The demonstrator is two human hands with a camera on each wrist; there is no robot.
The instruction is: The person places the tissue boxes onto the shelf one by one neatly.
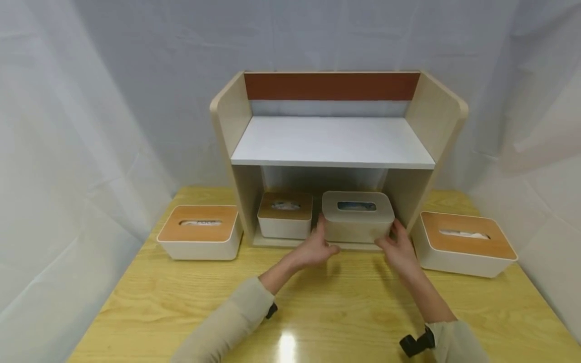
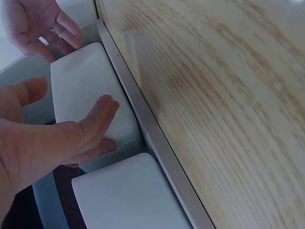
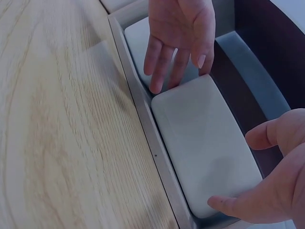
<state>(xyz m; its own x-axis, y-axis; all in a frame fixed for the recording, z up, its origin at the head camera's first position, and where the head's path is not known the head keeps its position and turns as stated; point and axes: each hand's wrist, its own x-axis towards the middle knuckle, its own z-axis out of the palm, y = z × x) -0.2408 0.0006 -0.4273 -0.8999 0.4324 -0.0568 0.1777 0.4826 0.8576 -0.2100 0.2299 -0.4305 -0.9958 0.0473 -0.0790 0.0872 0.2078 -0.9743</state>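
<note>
A light grey tissue box (image 1: 356, 229) with a rounded lid and an oval slot sits on the lower shelf of a small wooden shelf unit (image 1: 333, 143), at its right side. My left hand (image 1: 315, 248) is at the box's left end, fingers extended along it. At the opposite end is my right hand (image 1: 401, 250), its fingers against the side and thumb near the front corner. Both wrist views show loosely straight fingers at the box ends. Left of the grey box stands a smaller tissue box (image 1: 285, 228) with a brown wooden lid, close beside my left fingers.
On the wooden table (image 1: 336, 307), a wood-lidded tissue box (image 1: 199, 249) stands left of the shelf unit. Another wood-lidded tissue box (image 1: 458, 258) sits angled to its right. The white upper shelf (image 1: 333, 141) overhangs the lower space. A low front strip edges the lower shelf.
</note>
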